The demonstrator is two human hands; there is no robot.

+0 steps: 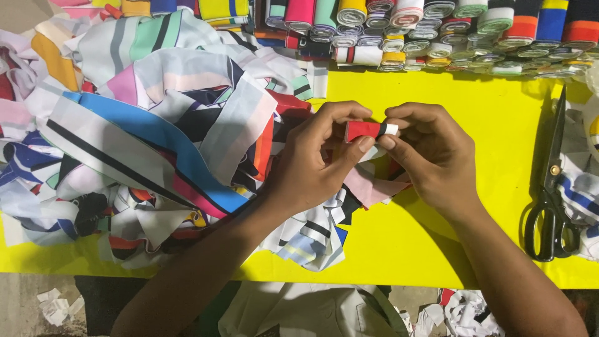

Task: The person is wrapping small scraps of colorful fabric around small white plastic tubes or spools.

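My left hand (312, 163) and my right hand (430, 153) meet over the yellow table top (486, 118). Between their fingertips they pinch a small, tightly rolled strip of cloth (369, 130), red with a white end. The loose tail of that strip, pink and white, hangs down under my hands (368, 187). Both hands hover just right of a big heap of striped cloth strips (162, 131).
Several finished cloth rolls (437, 34) are stacked in rows along the far edge. Black-handled scissors (552, 187) lie at the right, blades pointing away. More striped cloth (583, 187) sits at the right edge. Paper and cloth scraps (56, 306) lie on the floor below.
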